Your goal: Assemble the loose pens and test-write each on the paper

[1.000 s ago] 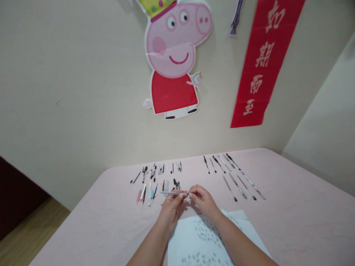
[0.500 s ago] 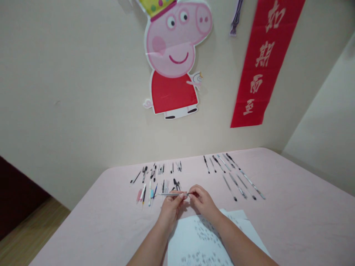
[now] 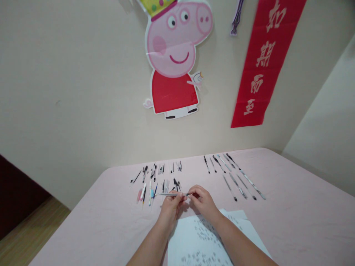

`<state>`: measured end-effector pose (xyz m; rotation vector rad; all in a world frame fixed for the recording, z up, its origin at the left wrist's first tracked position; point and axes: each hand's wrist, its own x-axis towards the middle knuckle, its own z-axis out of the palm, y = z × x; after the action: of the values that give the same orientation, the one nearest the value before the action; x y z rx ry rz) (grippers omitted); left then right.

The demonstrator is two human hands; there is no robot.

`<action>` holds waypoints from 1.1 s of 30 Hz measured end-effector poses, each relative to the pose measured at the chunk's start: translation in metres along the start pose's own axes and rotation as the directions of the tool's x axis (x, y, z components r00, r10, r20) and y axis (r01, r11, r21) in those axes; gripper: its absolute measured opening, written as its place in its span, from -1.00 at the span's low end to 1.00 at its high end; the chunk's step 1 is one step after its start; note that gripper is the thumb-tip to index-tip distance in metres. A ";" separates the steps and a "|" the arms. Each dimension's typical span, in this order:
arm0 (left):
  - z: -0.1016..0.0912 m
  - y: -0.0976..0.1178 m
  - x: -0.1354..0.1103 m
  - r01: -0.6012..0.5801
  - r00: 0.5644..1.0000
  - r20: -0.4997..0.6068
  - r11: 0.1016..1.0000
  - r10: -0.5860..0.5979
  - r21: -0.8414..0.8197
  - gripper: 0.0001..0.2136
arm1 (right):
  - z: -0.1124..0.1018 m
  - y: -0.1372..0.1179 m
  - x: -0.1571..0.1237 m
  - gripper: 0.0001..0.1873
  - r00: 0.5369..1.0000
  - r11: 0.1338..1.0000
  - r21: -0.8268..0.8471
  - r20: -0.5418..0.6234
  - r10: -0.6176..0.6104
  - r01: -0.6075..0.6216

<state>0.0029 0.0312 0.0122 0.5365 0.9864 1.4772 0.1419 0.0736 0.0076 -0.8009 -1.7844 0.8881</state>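
A slim, clear pen [image 3: 168,194] lies level between my two hands above the pink-covered table. My left hand [image 3: 172,205] is closed around its barrel, with the thin end pointing left. My right hand [image 3: 202,199] pinches the dark part at the pen's right end; the fingertips hide most of that part. Just beyond my left hand are black pen parts [image 3: 176,184]. Beneath my forearms lies a sheet of paper [image 3: 188,236] covered in handwriting.
Several groups of pen parts [image 3: 153,171] lie at the table's back left, with pink, white and blue pieces [image 3: 150,194] nearer. Rows of whole pens [image 3: 237,186] lie at the right. The wall behind bears a cartoon pig cutout [image 3: 174,92] and a red banner [image 3: 256,85].
Both hands stay almost in the same place on the pen. The fingers of my left hand shift slightly along the barrel. The things on the table have not moved.
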 end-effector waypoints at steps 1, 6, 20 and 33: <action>0.000 0.000 0.000 0.008 1.000 -0.006 1.000 -0.008 -0.005 -0.68 | 0.000 -0.001 0.000 -0.86 1.000 1.000 -0.001 -0.004 -0.008 0.008; -0.001 -0.001 0.001 0.004 0.999 -0.032 1.000 -0.005 -0.023 -0.69 | 0.000 -0.006 -0.001 -0.87 0.999 0.999 -0.023 -0.016 -0.044 0.044; 0.000 0.003 0.000 0.007 1.000 0.000 0.999 -0.007 -0.048 -0.70 | 0.001 0.005 -0.002 -0.85 0.998 0.998 -0.039 -0.023 0.056 -0.057; -0.005 -0.002 0.005 0.007 1.000 -0.026 0.997 -0.009 -0.083 -0.78 | -0.011 0.003 -0.003 -0.83 0.998 0.831 -0.554 -0.004 0.067 -0.058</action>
<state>-0.0011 0.0340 0.0072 0.4536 0.9422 1.5149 0.1539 0.0752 0.0070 -1.2279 -2.0704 0.4021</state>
